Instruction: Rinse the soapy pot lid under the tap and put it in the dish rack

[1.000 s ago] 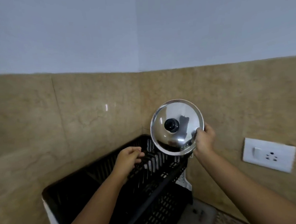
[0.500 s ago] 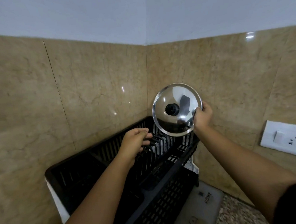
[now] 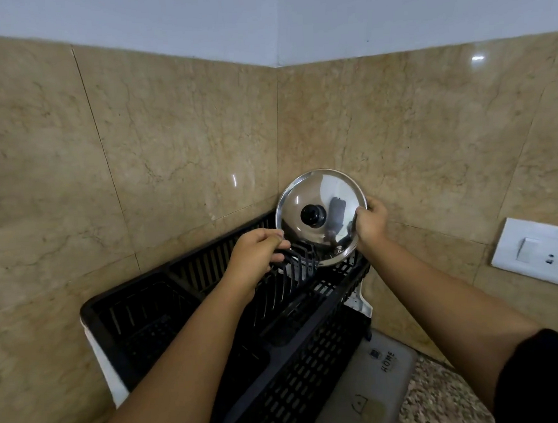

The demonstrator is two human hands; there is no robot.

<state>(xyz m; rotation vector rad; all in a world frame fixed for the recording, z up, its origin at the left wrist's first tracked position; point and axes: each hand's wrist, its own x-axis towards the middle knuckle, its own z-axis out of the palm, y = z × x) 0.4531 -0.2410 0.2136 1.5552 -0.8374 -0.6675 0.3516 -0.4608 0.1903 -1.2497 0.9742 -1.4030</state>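
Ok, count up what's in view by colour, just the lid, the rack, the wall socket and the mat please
Silver: 1, the pot lid
Black: 1, the dish rack
White: 1, the wall socket plate
Grey: 1, the mat
Total: 4

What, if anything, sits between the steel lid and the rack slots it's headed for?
Nothing visible. The shiny steel pot lid, held at its rim by the right hand, stands upright at the black plastic dish rack's tines. The left hand grips tines beside it; the slots below look empty.
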